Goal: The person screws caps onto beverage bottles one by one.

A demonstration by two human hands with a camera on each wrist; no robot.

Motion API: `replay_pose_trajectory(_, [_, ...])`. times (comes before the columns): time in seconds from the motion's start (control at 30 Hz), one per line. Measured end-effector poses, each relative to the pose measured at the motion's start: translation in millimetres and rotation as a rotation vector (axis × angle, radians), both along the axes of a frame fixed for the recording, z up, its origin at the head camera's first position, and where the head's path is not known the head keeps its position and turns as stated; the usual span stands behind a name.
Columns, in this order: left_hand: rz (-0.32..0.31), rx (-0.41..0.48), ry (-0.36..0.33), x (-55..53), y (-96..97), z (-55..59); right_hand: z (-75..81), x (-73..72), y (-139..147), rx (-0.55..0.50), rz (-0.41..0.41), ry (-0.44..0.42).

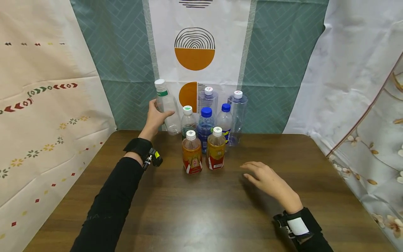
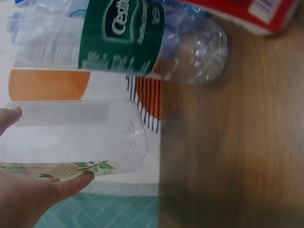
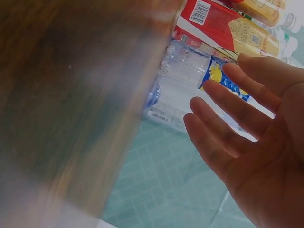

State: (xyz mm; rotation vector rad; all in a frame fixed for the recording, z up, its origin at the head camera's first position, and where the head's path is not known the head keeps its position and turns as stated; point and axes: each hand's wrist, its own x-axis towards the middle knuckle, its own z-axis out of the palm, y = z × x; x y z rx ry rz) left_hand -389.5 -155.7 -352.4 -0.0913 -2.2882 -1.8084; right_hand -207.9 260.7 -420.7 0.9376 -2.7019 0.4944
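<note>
At the back left of the table, my left hand (image 1: 155,118) grips a clear plastic bottle (image 1: 170,108) with a white cap and a green neck band. The bottle leans a little to the left; whether its base touches the table, I cannot tell. In the left wrist view, thumb and fingers lie on either side of this bottle (image 2: 71,137). Right beside it stands a green-labelled bottle (image 2: 123,38) with a white cap (image 1: 187,109). My right hand (image 1: 267,180), its fingers loosely extended, hovers over the table right of the bottles and holds nothing.
Two orange drink bottles (image 1: 192,154) stand in front. Behind them are a blue-capped blue bottle (image 1: 205,127) and a blue-capped clear bottle (image 1: 224,120). Two tall bluish clear bottles (image 1: 239,110) stand at the back. Patterned cloths (image 1: 126,70) hang behind the wooden table (image 1: 189,210).
</note>
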Motion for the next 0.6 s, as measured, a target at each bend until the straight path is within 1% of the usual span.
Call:
replay_pose_trajectory(0.1, [0.008, 0.017, -0.029, -7.2, 10.8, -5.5, 0.6, 0.6, 2.0, 0.0, -0.007, -0.008])
replay_pose_trajectory(0.2, [0.02, -0.012, -0.042, -10.7, 14.9, -10.4, 2.2, 0.2, 1.4, 0.003, -0.012, -0.023])
replay_pose_trajectory(0.37, [0.002, -0.06, -0.039, -15.6, 22.7, -15.2, 3.1, 0.6, 2.1, 0.008, -0.018, -0.039])
replay_pose_trajectory(0.47, [-0.014, -0.09, -0.027, -16.7, 26.9, -18.2, 2.7, 0.1, 2.2, -0.001, -0.015, -0.034])
replay_pose_trajectory(0.6, [-0.031, -0.151, -0.017, -16.9, 30.2, -25.9, 1.9, -0.6, 2.6, -0.017, -0.017, -0.034])
